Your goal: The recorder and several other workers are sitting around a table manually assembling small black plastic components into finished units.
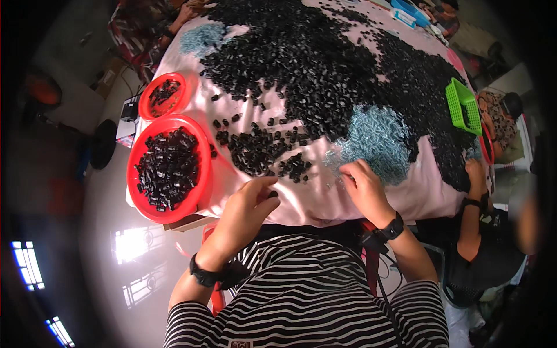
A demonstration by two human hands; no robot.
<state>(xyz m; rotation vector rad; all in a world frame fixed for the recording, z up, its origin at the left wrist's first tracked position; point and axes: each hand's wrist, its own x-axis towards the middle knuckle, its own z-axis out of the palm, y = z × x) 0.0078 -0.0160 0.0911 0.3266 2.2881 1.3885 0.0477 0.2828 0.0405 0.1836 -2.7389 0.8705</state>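
While a small black piece [272, 194] is being pinched in the left hand [246, 211], tiny blue screws [374, 142] are being picked at by the right hand [362, 185], fingers bent close; a screw likely needs joining to the piece next.

Beyond both hands, a round table [325, 200] draped in pale pink cloth. Left of the left hand and below table level, a glossy grey floor [116, 290] mirroring bright window light. Farther left, dim and blurred, possibly a dark stool [103, 144]. Cardboard boxes [110, 75] up there too.
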